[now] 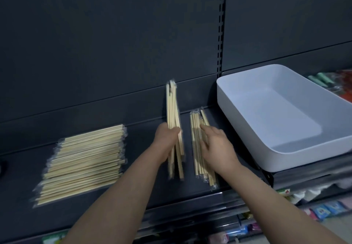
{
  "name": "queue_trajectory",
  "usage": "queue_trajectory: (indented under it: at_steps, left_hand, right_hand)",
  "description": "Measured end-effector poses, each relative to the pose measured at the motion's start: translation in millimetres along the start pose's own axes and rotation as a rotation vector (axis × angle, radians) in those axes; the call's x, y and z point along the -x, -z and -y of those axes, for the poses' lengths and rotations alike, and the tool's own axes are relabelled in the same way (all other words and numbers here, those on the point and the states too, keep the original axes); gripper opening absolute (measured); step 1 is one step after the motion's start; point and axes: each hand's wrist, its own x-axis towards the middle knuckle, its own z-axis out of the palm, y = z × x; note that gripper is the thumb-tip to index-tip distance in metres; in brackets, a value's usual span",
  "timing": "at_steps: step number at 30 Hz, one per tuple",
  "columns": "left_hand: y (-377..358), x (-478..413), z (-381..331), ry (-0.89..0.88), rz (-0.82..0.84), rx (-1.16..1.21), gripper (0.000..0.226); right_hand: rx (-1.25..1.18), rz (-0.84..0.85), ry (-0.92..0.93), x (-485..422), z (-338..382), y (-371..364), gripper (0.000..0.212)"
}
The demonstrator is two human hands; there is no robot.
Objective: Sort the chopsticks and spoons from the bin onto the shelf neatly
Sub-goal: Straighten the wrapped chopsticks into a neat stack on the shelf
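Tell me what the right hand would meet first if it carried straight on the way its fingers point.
Probably nothing new: the right hand already lies on the small chopstick bundle on the shelf. Beyond that stands the dark back panel; depth is unclear.

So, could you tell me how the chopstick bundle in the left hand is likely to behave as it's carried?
The bundle probably stays stiff: the sticks run straight. It looks light, since the left hand lifts it alone. The sticks splay below the grip and some seem wrapped in clear film, so a few may slip out.
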Motion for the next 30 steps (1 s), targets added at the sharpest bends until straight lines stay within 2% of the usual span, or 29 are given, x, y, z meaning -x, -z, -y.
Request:
queue_trajectory:
  at_steps: [3,5,8,11,14,19,21,24,27,30]
  left_hand:
    - [17.9,8.5,-12.3,-0.192,0.006,0.227,0.023]
    - [25.6,17.4,-21.4,-0.297,0.049,0.308,0.018]
    - [35.8,25.2,-30.3,-0.423,0.080,0.309,0.019]
    - [48.3,26.7,-33.6,-0.472,0.079,0.296,0.019]
    - [55.6,27.9,-28.9,-0.486,0.123,0.231,0.016]
    - [52.9,28.4,-17.8,-0.411,0.185,0.309,0.031]
    - [51.8,27.2,-18.7,-0.415,0.175,0.281,0.027]
    - [51.6,24.0,-22.1,-0.447,0.132,0.268,0.018]
    - [50.5,24.0,-27.8,-0.459,0.145,0.294,0.021]
    - [46.9,24.6,-30.9,-0.453,0.152,0.306,0.028]
  right_hand:
    - [-0.347,0.199,-0.030,-9.8,28.0,-2.8,0.055]
    - [-0.531,0.285,-0.058,-16.1,43.4,-11.6,0.042]
    - [-0.561,0.212,-0.065,-24.1,54.1,-27.3,0.018]
    - [-0.578,0.232,-0.088,-22.6,55.8,-37.8,0.013]
    - [-0.483,0.254,-0.101,-19.1,54.1,-44.4,0.017]
    - [-0.242,0.326,-0.062,-24.5,59.0,-47.9,0.034]
    - [-0.188,0.345,-0.046,-26.3,60.7,-45.9,0.034]
    - [-0.252,0.300,-0.062,-29.3,62.2,-39.7,0.032]
    - [-0.382,0.203,-0.031,-34.1,63.1,-37.1,0.055]
    - [-0.451,0.155,-0.030,-36.2,60.1,-38.2,0.064]
